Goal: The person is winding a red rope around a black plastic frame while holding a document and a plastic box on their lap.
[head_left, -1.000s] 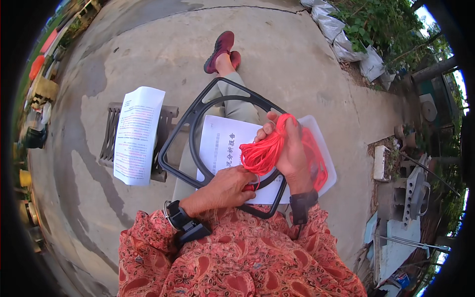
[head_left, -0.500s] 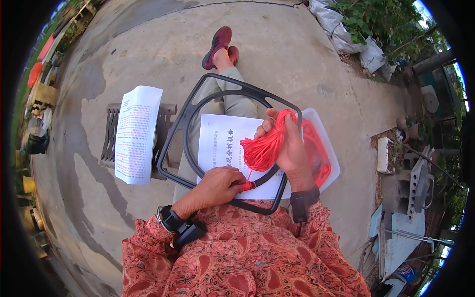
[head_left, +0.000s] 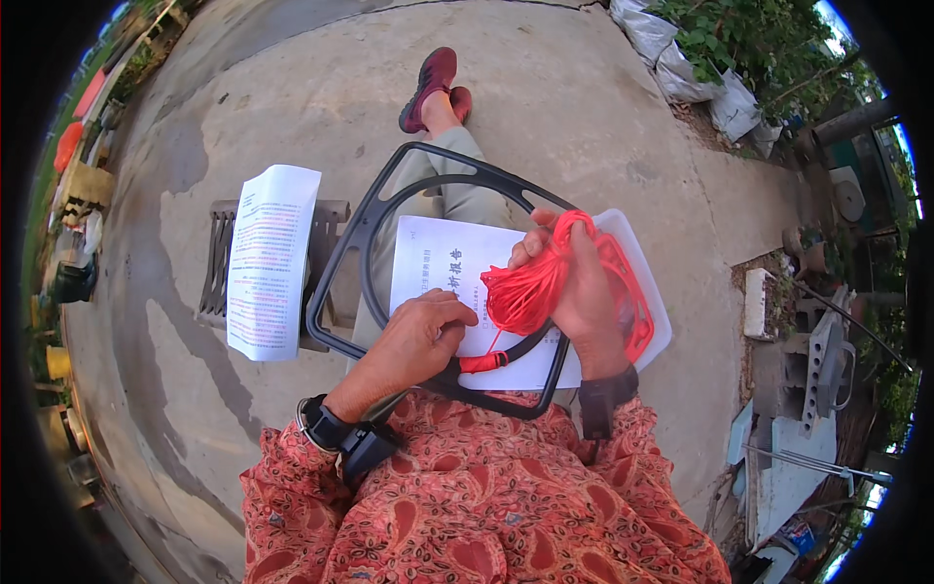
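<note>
Left hand [head_left: 420, 336] lies curled, knuckles up; right hand [head_left: 574, 282] is raised, fingers closed.

Concrete yard floor [head_left: 584, 107], daylight, stool [head_left: 219, 282], grey sacks [head_left: 681, 58]

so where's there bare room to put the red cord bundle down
Bare concrete ground lies wide open past the shoes, and left of the small stool carrying a printed sheet. The lap is crowded: black frame, white papers, red cord and both hands, left hand, right hand.
</note>
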A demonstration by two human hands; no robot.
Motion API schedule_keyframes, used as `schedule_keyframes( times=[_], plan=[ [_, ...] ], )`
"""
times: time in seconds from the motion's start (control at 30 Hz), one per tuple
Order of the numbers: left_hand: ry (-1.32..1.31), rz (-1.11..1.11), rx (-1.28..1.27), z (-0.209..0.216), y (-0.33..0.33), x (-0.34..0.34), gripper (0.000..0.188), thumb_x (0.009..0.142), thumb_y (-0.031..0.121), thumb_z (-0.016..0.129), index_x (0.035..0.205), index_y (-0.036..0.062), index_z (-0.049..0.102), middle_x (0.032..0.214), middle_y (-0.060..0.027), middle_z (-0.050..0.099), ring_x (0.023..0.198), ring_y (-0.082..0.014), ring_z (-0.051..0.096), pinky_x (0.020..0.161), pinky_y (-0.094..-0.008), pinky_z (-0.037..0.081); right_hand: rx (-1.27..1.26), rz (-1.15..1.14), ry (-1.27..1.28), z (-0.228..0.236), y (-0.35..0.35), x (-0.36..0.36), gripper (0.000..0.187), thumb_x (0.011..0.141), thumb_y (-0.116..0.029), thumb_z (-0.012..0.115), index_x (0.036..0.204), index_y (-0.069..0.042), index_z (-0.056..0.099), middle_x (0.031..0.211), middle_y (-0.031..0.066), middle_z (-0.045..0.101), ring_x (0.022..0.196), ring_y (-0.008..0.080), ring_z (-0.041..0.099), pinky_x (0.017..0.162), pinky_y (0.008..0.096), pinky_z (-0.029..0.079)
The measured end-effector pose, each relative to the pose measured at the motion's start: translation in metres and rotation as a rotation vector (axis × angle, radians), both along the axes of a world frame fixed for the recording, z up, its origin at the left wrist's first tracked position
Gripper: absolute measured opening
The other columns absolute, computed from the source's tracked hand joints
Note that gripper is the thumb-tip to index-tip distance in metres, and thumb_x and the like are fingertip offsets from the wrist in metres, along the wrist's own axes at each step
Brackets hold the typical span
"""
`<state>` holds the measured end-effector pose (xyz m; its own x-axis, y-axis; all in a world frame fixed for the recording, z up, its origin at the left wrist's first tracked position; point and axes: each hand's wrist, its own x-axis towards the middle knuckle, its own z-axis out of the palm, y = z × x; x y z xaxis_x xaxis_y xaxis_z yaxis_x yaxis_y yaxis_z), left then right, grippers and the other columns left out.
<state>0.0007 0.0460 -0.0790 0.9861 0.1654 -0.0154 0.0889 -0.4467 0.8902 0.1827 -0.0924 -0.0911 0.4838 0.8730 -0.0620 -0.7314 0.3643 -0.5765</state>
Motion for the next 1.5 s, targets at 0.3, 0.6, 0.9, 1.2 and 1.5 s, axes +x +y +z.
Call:
schedule_keyframes(
  times=[0.3, 0.6, 0.9, 1.2, 1.5],
  plan=[
    [-0.312, 0.252, -0.111, 0.047, -0.019, 0.018, 0.019, 0.084, 0.003, 0.067, 0.103, -0.0009, 0.067, 0.086, -0.009, 0.063, 0.078, -0.0195, 0.059, 0.069, -0.03, 0.047, 0.0, 0.058, -0.197, 0.031, -0.002, -0.02, 0.053, 0.1, -0.041, 0.05, 0.135, -0.001, 0.046, 0.13, 0.0125, 0.055, 0.123, 0.024, 0.051, 0.105, 0.0403, 0.041],
    [-0.297, 0.224, -0.001, 0.047, -0.027, 0.036, 0.032, 0.08, 0.012, 0.073, 0.107, -0.0019, 0.063, 0.105, -0.0127, 0.061, 0.098, -0.0258, 0.057, 0.086, -0.0348, 0.045, -0.012, 0.116, -0.19, 0.038, -0.002, -0.036, 0.066, 0.1, -0.044, 0.048, 0.147, 0.0, 0.032, 0.148, 0.0153, 0.04, 0.135, 0.0256, 0.042, 0.113, 0.0402, 0.033],
    [-0.064, 0.239, -0.758, 0.036, -0.032, 0.035, 0.03, 0.09, 0.017, 0.07, 0.111, -0.0004, 0.058, 0.099, -0.0031, 0.063, 0.088, -0.0106, 0.058, 0.081, -0.0238, 0.047, -0.107, 0.175, -0.277, 0.034, -0.006, -0.035, 0.077, 0.097, -0.049, 0.052, 0.15, 0.0, 0.025, 0.151, 0.0178, 0.035, 0.137, 0.0294, 0.04, 0.114, 0.043, 0.033],
    [-0.079, 0.335, -0.981, 0.029, -0.025, 0.029, 0.031, 0.094, 0.017, 0.067, 0.116, -0.0011, 0.056, 0.1, -0.0032, 0.064, 0.088, -0.0087, 0.06, 0.08, -0.0222, 0.049, -0.383, -0.255, -0.479, 0.042, -0.028, -0.037, 0.062, 0.089, -0.016, 0.072, 0.139, 0.002, 0.039, 0.128, 0.0159, 0.055, 0.119, 0.0223, 0.054, 0.101, 0.0326, 0.042],
    [-0.108, 0.31, -0.845, 0.024, -0.036, 0.029, 0.019, 0.097, 0.01, 0.059, 0.111, -0.0012, 0.055, 0.096, -0.0036, 0.063, 0.086, -0.007, 0.057, 0.076, -0.022, 0.048, -0.545, -0.395, -1.341, 0.051, -0.028, -0.04, 0.046, 0.082, -0.007, 0.074, 0.126, -0.002, 0.058, 0.119, 0.0135, 0.062, 0.1, 0.0216, 0.063, 0.081, 0.032, 0.051]
  ],
)
